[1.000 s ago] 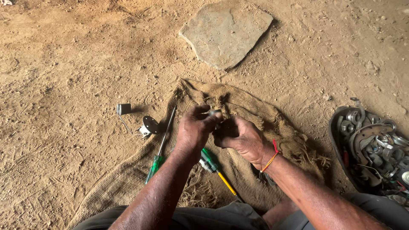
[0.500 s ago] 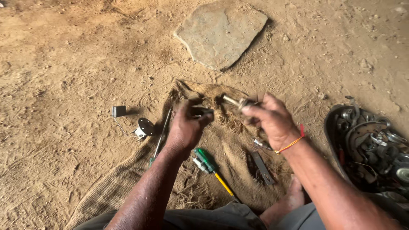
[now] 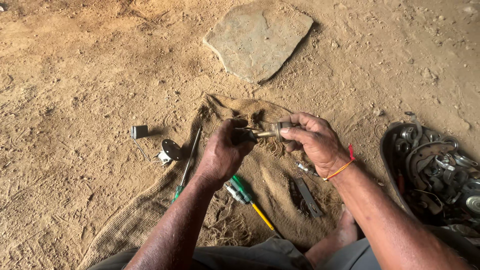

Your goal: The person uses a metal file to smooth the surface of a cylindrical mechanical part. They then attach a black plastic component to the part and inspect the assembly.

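My left hand (image 3: 223, 151) and my right hand (image 3: 312, 138) meet over a burlap sack (image 3: 270, 170) spread on the dirt. Between them they hold a small brass-coloured metal part (image 3: 267, 132). The right fingers pinch its wider end; the left fingers grip its thin end, perhaps with a small tool that I cannot make out. A red and orange thread is tied round my right wrist.
On the sack lie a long screwdriver (image 3: 187, 165) with a green handle, a shorter green and yellow screwdriver (image 3: 250, 200), a flat dark metal strip (image 3: 306, 196) and a small bolt (image 3: 306, 169). A black disc (image 3: 171, 149) and small block (image 3: 139, 132) sit left. A flat stone (image 3: 257, 37) lies ahead. A tub of metal parts (image 3: 435, 170) stands right.
My hands were together, then the right hand swung out to the right with the part. Now both hands have come together again on the brass part, held higher over the sack.
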